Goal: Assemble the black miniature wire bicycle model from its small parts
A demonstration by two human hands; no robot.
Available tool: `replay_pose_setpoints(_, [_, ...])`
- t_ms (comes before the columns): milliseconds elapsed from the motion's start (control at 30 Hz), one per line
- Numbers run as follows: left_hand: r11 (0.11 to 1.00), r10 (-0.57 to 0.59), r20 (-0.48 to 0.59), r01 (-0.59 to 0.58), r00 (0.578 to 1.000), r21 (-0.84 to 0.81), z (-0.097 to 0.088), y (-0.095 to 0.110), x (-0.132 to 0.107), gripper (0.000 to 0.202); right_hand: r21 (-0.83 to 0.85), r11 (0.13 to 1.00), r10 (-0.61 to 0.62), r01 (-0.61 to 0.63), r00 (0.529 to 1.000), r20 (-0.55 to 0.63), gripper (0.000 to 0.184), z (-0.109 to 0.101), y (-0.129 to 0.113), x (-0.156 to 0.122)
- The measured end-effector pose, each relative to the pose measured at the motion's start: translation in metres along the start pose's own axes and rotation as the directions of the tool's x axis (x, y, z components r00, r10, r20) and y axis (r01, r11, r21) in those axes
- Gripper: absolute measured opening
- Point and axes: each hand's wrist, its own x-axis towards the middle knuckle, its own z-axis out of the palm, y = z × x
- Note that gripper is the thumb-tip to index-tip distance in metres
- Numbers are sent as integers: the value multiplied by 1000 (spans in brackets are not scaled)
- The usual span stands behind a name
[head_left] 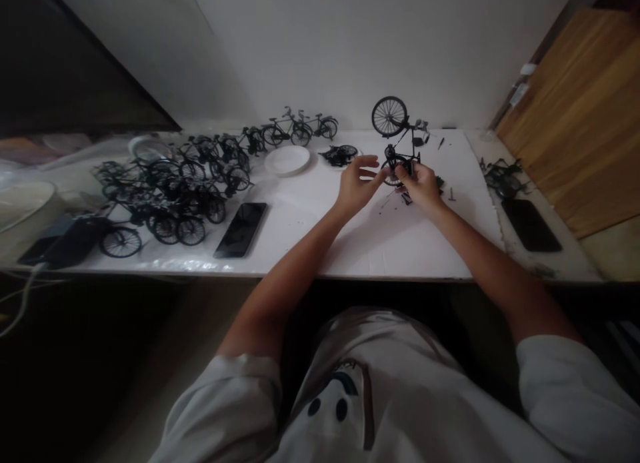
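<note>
A small black model bicycle (400, 140) stands tipped up above the white table (390, 243), one wheel (389, 116) raised high. My right hand (423, 184) is closed around its lower frame and wheel. My left hand (356, 182) pinches at the same lower wheel from the left, its upper fingers stretched out. Small black loose parts (407, 198) lie on the table just under my hands.
Several finished model bicycles (170, 190) crowd the table's left and back. A white dish (287, 160) and a heap of black parts (339, 154) sit behind my left hand. One phone (241, 229) lies left, another phone (531, 224) right beside more parts (501, 173).
</note>
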Motion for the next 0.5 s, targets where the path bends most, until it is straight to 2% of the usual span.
replay_pose_setpoints(133, [966,-159,202,195,966,-173,0,1,3,53,-74,996,-44,45,999,22,85,0,3,0])
replay_pose_setpoints(233, [923,-204,288,282,936,-262,0,4,1,54,-106,988,-108,112,993,45,79,-1,3,0])
replay_pose_setpoints(367, [892,-205,341,318,918,-320,-1,3,-1,54,-134,984,-107,118,991,85,78,-2,3,1])
replay_pose_setpoints(500, [876,-170,341,301,924,-378,-1,-3,-1,48,-182,976,-105,121,990,97,79,-5,4,3])
